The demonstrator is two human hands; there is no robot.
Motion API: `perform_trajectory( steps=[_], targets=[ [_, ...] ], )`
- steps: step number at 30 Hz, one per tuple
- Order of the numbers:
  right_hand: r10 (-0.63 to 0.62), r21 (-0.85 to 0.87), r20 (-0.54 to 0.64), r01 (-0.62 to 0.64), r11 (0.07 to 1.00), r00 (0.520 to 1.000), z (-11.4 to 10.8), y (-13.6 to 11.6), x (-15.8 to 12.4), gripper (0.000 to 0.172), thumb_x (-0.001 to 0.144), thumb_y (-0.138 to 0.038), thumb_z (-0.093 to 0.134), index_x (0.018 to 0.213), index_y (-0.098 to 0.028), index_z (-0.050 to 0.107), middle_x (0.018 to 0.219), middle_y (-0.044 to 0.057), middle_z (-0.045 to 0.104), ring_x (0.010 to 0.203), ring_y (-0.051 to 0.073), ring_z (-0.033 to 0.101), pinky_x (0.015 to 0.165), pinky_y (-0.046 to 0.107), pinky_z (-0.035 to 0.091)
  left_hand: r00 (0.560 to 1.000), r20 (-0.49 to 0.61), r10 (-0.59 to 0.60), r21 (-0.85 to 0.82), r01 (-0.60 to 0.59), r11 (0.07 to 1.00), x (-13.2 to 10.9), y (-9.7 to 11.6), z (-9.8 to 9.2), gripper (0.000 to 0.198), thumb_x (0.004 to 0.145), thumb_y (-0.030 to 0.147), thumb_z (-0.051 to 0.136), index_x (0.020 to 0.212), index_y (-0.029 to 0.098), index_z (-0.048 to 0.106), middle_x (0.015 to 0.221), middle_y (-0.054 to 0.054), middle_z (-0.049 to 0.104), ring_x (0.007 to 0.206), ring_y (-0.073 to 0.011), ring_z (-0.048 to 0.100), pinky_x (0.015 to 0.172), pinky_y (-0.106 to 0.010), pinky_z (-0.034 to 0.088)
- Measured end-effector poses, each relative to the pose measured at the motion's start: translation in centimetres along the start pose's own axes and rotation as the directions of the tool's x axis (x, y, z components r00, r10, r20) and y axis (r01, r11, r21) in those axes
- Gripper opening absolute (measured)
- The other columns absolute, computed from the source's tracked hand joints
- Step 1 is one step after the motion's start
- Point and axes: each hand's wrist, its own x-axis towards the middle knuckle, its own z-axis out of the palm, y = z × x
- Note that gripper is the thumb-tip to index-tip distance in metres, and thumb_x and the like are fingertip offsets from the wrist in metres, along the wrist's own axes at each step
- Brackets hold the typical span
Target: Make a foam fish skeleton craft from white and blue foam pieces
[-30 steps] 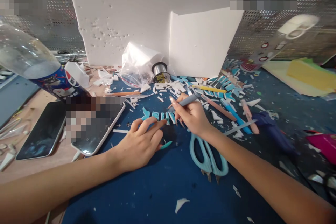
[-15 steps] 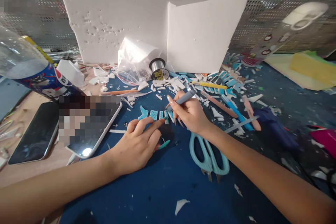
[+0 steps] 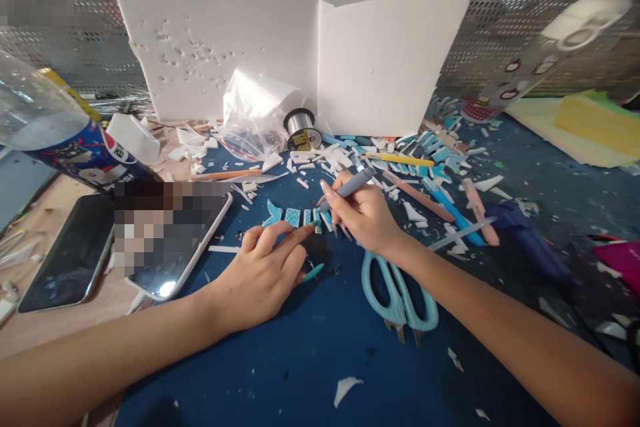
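Note:
A row of small blue pieces point(image 3: 293, 217), some dotted, with a tail-shaped one at its left end, lies on the dark blue mat point(image 3: 240, 373). My left hand point(image 3: 267, 273) rests on the mat just below the row, fingers apart, its index fingertip on one of the pieces. In my right hand point(image 3: 367, 217) is a grey-blue pen point(image 3: 353, 185), pinched between thumb and fingers, its tip down at the row's right part. Light blue scissors point(image 3: 395, 297) lie below my right wrist.
White scraps, a wire spool point(image 3: 303, 129) and a yellow pen point(image 3: 400, 159) lie behind the hands. Two phones point(image 3: 67, 253) and a soda bottle point(image 3: 85, 147) are at left. White foam boards point(image 3: 375, 67) stand at the back; a clear bottle point(image 3: 530, 73) is at back right.
The view has shifted very slightly. Both hands stay in nearly the same place, with the pen still in my right hand.

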Motion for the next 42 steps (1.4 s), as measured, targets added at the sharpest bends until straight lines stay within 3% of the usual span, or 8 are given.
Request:
perform_trajectory(
  steps=[13, 20, 26, 35, 42],
  targets=[
    [-0.024, 0.012, 0.015, 0.024, 1.000, 1.000, -0.05, 0.07, -0.18, 0.033, 0.090, -0.026, 0.047, 0.059, -0.022, 0.034, 0.051, -0.004, 0.043, 0.042, 0.010, 0.045, 0.047, 0.028, 0.036, 1.000, 0.003, -0.001, -0.001, 0.001, 1.000, -0.04, 0.00, -0.03, 0.015, 0.088, 0.014, 0.040, 0.085, 0.013, 0.055, 0.128, -0.010, 0.055, 0.106, -0.0286, 0.039, 0.079, -0.043, 0.036],
    [0.006, 0.037, 0.086, -0.009, 0.999, 0.996, -0.03, 0.13, -0.20, 0.032, 0.091, -0.028, 0.046, 0.061, -0.021, 0.035, 0.055, -0.004, 0.045, 0.044, 0.009, 0.046, 0.049, 0.026, 0.038, 1.000, 0.004, -0.002, 0.000, 0.002, 1.000, -0.07, 0.02, -0.12, 0.015, 0.088, 0.013, 0.040, 0.085, 0.013, 0.055, 0.128, -0.010, 0.056, 0.106, -0.0288, 0.040, 0.078, -0.042, 0.037],
    [-0.035, -0.008, 0.029, 0.035, 0.999, 0.999, -0.09, -0.07, -0.26, 0.034, 0.090, -0.027, 0.049, 0.059, -0.021, 0.035, 0.050, -0.005, 0.044, 0.044, 0.009, 0.048, 0.050, 0.026, 0.038, 1.000, -0.006, -0.003, 0.011, 0.003, 1.000, -0.20, 0.01, -0.07, 0.014, 0.087, 0.013, 0.041, 0.086, 0.014, 0.055, 0.129, -0.009, 0.055, 0.106, -0.0285, 0.041, 0.078, -0.041, 0.036],
    [-0.002, 0.001, 0.070, 0.002, 1.000, 0.998, -0.06, -0.02, -0.19, 0.037, 0.090, -0.030, 0.047, 0.056, -0.021, 0.035, 0.047, -0.004, 0.041, 0.042, 0.009, 0.043, 0.048, 0.026, 0.037, 1.000, -0.025, 0.012, -0.001, -0.012, 1.000, -0.02, 0.07, -0.14, 0.014, 0.088, 0.014, 0.041, 0.085, 0.014, 0.055, 0.128, -0.009, 0.057, 0.107, -0.0273, 0.042, 0.079, -0.040, 0.033],
    [-0.047, 0.007, 0.030, 0.046, 0.999, 0.998, -0.11, -0.09, -0.38, 0.034, 0.088, -0.028, 0.050, 0.058, -0.021, 0.037, 0.047, -0.005, 0.043, 0.040, 0.009, 0.044, 0.045, 0.025, 0.037, 0.999, -0.032, 0.030, -0.017, -0.031, 0.999, -0.21, 0.13, -0.24, 0.017, 0.089, 0.015, 0.039, 0.085, 0.015, 0.056, 0.126, -0.007, 0.058, 0.106, -0.0249, 0.043, 0.079, -0.039, 0.032]
  ],
)
